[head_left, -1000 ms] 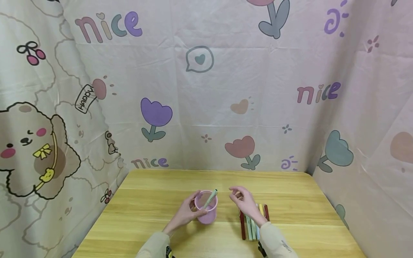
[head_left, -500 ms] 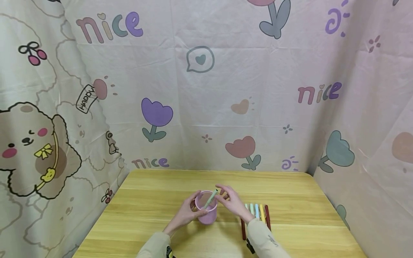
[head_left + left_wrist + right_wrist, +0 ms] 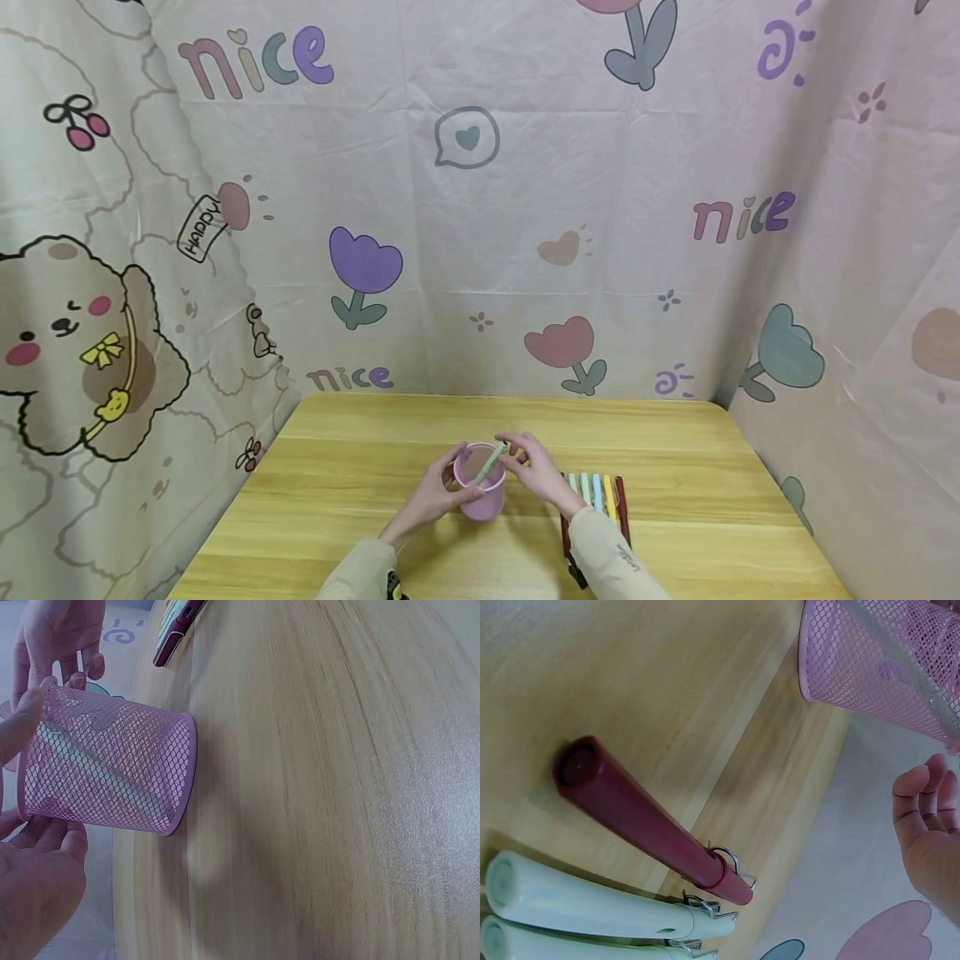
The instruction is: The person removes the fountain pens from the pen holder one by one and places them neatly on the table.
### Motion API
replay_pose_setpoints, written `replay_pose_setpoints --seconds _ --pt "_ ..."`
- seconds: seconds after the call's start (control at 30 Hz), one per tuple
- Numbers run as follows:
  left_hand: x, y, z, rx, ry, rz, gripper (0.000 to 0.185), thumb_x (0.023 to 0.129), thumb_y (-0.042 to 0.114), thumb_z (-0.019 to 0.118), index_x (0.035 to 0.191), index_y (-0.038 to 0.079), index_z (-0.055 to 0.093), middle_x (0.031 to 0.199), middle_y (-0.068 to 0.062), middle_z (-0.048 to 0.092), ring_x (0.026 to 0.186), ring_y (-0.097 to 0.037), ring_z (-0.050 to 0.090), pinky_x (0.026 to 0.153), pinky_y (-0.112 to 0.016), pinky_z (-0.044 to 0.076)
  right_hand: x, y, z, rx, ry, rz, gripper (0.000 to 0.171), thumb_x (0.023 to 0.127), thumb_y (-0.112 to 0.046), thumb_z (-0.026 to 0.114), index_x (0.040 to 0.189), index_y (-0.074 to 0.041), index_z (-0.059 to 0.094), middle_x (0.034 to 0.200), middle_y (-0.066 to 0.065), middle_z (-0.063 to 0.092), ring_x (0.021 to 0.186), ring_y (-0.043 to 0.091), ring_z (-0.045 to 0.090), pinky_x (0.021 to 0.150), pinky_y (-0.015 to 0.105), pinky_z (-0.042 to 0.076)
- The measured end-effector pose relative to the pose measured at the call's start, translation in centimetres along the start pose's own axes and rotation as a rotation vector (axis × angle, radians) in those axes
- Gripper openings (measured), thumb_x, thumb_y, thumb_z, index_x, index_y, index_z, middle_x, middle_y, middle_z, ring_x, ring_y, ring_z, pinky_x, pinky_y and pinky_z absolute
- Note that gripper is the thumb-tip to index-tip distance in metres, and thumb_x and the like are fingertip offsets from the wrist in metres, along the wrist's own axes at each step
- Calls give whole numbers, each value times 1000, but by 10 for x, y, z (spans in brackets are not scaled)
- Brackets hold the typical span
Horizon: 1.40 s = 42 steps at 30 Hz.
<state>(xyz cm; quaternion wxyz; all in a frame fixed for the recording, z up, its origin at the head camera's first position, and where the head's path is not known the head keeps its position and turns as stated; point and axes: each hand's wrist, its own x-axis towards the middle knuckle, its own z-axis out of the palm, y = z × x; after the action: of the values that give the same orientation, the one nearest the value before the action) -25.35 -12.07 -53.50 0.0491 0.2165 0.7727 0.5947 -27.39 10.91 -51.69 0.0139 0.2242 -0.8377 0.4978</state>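
- On the wooden table (image 3: 360, 492), near its middle, stands a pink mesh pen cup (image 3: 480, 490); the left hand (image 3: 435, 495) grips its side, fingers curled round the mesh.
- Inside the cup leans one pale green pen (image 3: 489, 462), its top sticking out above the rim.
- The right hand (image 3: 536, 471) is at the rim beside the pen's top; whether it pinches the pen cannot be told.
- Just right of the cup lies a row of pens (image 3: 596, 496), side by side.
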Motion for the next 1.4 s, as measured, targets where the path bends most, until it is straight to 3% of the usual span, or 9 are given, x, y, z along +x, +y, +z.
replay_pose_setpoints --seconds 0.27,0.77,1.0,1.4 --pt "1 -2 0 -10 -11 15 88 87 10 78 152 -14 24 153 -37 37 140 -55 40 118 -61 35 1 0 0 0 7 18 30 98 -11 63 128 -6 64 103 11 57 82 16 57 63 15 49" --pt "1 -2 0 -13 -18 21 89 87 11 78 152 -15 23 152 -39 36 140 -55 40 118 -61 35 1 1 2 -2 33 -2 21 95 -4 64 116 1 67 103 12 62 84 16 58 63 15 50" --pt "2 -5 -1 -24 -17 20 90 86 11 79 152 -15 23 152 -40 36 140 -55 39 118 -60 34 -1 -1 3 18 95 6 17 95 -3 64 111 -1 68 98 12 64 82 19 58 60 15 48" --pt "1 -6 -1 -25 -14 16 90 86 11 79 152 -14 23 152 -39 36 141 -55 38 119 -60 32 -5 0 0 122 217 61 14 94 -9 67 108 -5 69 90 10 65 73 7 54 59 15 47"
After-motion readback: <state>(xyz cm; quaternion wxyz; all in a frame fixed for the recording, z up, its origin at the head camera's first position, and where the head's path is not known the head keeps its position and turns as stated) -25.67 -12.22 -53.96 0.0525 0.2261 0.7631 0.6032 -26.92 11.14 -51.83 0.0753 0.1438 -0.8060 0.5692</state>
